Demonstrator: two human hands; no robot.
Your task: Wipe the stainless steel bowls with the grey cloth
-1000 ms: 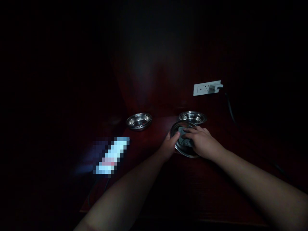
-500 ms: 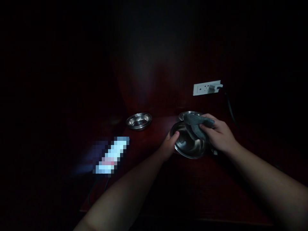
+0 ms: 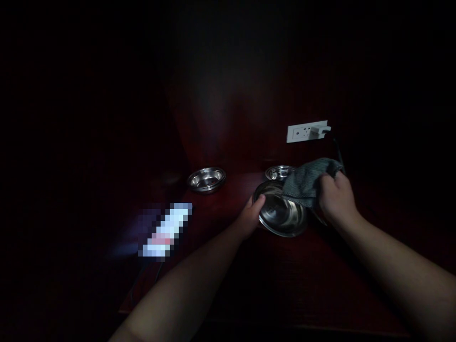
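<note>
A shiny metal bowl [image 3: 280, 216] is tilted toward me, gripped at its left rim by my left hand [image 3: 250, 216], with the thumb over the edge. My right hand [image 3: 337, 197] is closed around a grey-green cloth [image 3: 308, 183]. The cloth hangs over the bowl's upper right rim and hides that part of it. Behind the held bowl stands another metal bowl [image 3: 280, 172], partly covered by the cloth. Stacked metal bowls [image 3: 206, 180] sit farther left on the dark red table [image 3: 235, 190].
Left of my left forearm lies a bright, blurred-out phone-like object [image 3: 167, 230] with a thin cable [image 3: 158, 271] below it. On the back wall is a white socket panel [image 3: 297, 134] with a plug [image 3: 318, 130] in it, and a dark cord [image 3: 338, 149] hangs down. The surroundings are very dark.
My right hand has moved right with the cloth, from inside the bowl to its right rim, and the cloth is more spread out. My left hand and the bowl have barely shifted.
</note>
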